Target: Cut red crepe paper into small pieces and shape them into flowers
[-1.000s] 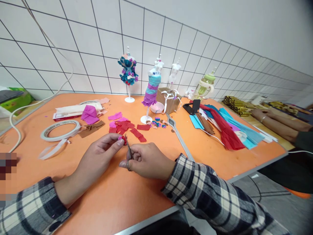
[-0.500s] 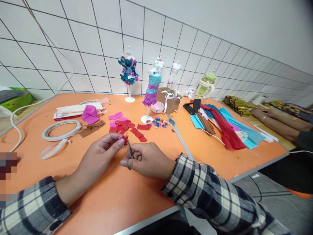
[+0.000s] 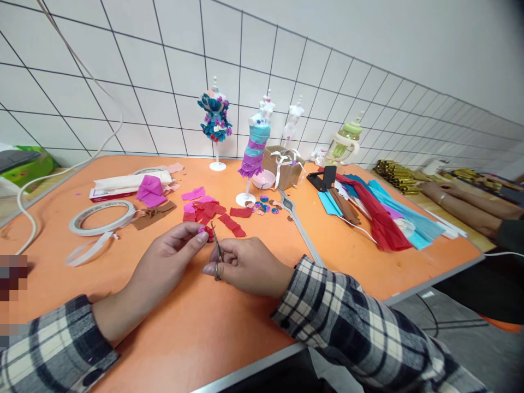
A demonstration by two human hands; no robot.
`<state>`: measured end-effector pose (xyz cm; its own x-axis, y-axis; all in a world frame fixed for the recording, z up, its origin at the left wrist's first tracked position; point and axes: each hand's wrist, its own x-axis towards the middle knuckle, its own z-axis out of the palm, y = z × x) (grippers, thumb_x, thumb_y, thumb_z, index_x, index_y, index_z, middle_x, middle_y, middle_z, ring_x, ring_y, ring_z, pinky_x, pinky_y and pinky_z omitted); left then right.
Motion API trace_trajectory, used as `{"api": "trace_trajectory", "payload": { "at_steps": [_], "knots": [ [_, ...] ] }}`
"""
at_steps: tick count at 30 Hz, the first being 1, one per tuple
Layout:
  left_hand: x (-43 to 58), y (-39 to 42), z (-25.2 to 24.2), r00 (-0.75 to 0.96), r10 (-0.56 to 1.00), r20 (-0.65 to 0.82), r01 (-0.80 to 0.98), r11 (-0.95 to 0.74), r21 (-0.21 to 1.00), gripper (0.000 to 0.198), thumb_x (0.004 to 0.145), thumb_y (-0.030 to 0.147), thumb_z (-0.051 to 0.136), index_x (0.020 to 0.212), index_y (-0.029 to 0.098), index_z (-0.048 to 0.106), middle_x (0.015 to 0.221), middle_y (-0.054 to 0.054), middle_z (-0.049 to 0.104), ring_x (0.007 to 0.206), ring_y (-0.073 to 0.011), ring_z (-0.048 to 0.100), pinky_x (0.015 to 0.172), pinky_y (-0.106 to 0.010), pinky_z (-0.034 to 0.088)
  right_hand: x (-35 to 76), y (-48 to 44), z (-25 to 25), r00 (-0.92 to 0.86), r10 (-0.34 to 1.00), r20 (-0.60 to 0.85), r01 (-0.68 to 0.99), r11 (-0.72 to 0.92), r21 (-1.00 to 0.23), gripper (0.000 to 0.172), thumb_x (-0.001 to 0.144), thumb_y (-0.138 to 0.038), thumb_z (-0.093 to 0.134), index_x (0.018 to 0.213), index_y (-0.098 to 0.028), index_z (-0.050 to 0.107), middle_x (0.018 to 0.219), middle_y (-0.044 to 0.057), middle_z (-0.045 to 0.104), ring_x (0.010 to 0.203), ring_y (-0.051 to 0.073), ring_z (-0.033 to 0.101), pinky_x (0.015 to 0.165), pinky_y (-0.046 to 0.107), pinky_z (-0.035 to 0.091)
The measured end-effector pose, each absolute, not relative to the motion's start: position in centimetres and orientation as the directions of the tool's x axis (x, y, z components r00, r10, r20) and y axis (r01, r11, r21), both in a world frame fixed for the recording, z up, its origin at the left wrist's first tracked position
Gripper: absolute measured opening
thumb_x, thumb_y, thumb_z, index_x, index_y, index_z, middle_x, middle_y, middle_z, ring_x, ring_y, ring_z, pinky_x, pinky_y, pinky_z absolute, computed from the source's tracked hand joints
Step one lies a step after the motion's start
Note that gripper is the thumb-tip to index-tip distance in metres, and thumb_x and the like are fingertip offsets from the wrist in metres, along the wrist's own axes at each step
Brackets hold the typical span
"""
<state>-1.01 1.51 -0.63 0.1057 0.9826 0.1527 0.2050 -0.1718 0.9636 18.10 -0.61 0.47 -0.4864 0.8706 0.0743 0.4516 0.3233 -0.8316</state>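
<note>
My left hand (image 3: 164, 262) pinches a tiny red and pink paper piece (image 3: 207, 233) between thumb and fingertips. My right hand (image 3: 249, 266) grips small scissors (image 3: 216, 252), with a finger through a ring handle and the blades pointing up at the paper piece. Both hands hover just over the orange table (image 3: 196, 327). Beyond them lie red paper scraps (image 3: 221, 215) and pink scraps (image 3: 193, 194).
A tape roll (image 3: 101, 216) lies at left, with a magenta paper wad (image 3: 150, 190) on a white box. Three small mannequins (image 3: 256, 147) stand at the back by a cardboard box (image 3: 282, 165). Red, blue and brown crepe sheets (image 3: 380, 215) lie at right. Another person's arms (image 3: 462, 204) rest far right.
My right hand has shifted the scissors slightly, closing its fingers on the handles. The left hand and the paper piece have hardly moved.
</note>
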Motion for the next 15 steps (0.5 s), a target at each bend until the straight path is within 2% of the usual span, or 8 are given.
{"api": "trace_trajectory", "payload": {
  "at_steps": [8, 15],
  "knots": [
    [-1.01, 1.59, -0.75, 0.088, 0.984, 0.155, 0.226, -0.171, 0.959, 0.046, 0.072, 0.068, 0.075, 0.087, 0.025, 0.069, 0.086, -0.002, 0.072, 0.085, -0.0242, 0.067, 0.081, -0.033, 0.055, 18.0, -0.85, 1.16, -0.473, 0.88, 0.049, 0.496, 0.311, -0.811, 0.028, 0.087, -0.047, 0.072, 0.084, -0.021, 0.062, 0.07, -0.005, 0.061, 0.064, 0.009, 0.053, 0.061, 0.022, 0.037],
    [-1.09, 1.6, -0.83, 0.098, 0.983, 0.152, 0.236, -0.172, 0.956, 0.044, 0.075, 0.067, 0.073, 0.089, 0.026, 0.069, 0.088, -0.001, 0.073, 0.087, -0.0242, 0.068, 0.081, -0.032, 0.055, 18.1, -0.47, 0.48, -0.505, 0.861, 0.064, 0.44, 0.32, -0.839, 0.021, 0.093, -0.04, 0.065, 0.087, -0.021, 0.063, 0.071, -0.004, 0.067, 0.066, 0.01, 0.061, 0.063, 0.022, 0.04]
  ]
}}
